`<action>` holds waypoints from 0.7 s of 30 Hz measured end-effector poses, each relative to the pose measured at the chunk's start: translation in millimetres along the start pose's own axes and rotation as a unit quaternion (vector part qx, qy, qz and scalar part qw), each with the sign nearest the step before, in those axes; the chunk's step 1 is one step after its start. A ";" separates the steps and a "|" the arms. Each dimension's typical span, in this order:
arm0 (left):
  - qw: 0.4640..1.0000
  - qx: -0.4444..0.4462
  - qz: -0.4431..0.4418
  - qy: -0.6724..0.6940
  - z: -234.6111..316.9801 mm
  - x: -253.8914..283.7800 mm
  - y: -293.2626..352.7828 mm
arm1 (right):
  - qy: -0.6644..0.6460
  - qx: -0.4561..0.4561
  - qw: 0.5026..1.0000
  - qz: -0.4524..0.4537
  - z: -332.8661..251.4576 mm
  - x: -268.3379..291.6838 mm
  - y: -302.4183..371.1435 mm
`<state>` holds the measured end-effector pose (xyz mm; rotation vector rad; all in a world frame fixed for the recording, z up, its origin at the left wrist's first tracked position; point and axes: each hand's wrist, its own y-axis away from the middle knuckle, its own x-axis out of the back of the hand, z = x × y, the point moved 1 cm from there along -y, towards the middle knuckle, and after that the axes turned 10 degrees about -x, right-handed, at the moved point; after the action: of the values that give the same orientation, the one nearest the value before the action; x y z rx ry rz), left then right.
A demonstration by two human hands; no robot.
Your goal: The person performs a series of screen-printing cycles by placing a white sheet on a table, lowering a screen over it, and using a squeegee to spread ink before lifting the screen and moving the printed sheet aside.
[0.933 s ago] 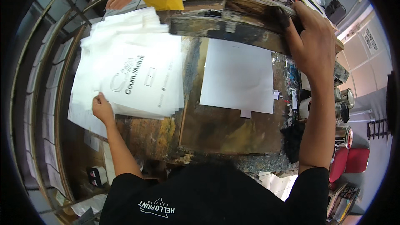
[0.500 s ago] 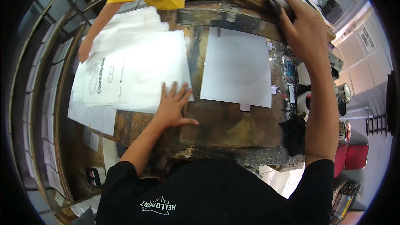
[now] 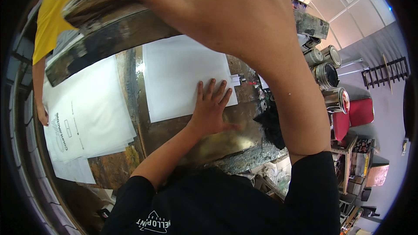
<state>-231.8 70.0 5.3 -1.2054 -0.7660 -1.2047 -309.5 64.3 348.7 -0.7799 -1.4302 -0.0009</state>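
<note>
My left hand (image 3: pixel 212 109) lies with spread fingers on the lower right part of a plain white sheet (image 3: pixel 174 69), its thumb over the brown, stained tabletop (image 3: pixel 170 141). Close to the camera, my right hand (image 3: pixel 230 17) grips a raised, ink-stained wooden frame (image 3: pixel 104 45) above the sheet's far end. The thumb, with something black around its tip, presses on the frame; my other right fingers are hidden. Left of the sheet is a fanned pile of white printed sheets (image 3: pixel 96 109). A co-worker's hand (image 3: pixel 42 115) touches the pile's left edge.
A black cloth (image 3: pixel 272 126) lies at the table's right edge. Beyond it stand several paint cans (image 3: pixel 324 76) and a red chair (image 3: pixel 361 111). The co-worker in a yellow shirt (image 3: pixel 61 13) stands at far left. Racks (image 3: pixel 30 143) line the left side.
My left hand has moved from the printed pile onto the plain sheet. My right hand still holds the frame and looms larger. The view has swung right, shifting the table leftward.
</note>
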 end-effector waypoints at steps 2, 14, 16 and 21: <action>1.000 -0.011 0.002 -0.003 4.9 -0.6 -3.7 | 0.003 -0.015 1.000 0.004 -4.0 5.8 -0.8; 0.993 -0.060 0.105 -0.002 6.5 2.8 7.4 | -0.090 0.023 0.994 0.055 13.3 -11.3 -1.2; 0.982 -0.002 0.172 0.075 -4.6 37.9 15.9 | -0.085 0.027 0.994 0.063 11.4 -6.6 -6.4; 0.717 0.192 0.506 0.439 -54.9 182.7 89.1 | -0.061 0.053 0.995 0.061 15.7 -22.6 14.3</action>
<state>-109.7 -39.5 137.2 -0.4024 0.3835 -0.4822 -321.1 72.6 321.2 -0.7888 -1.4835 0.2179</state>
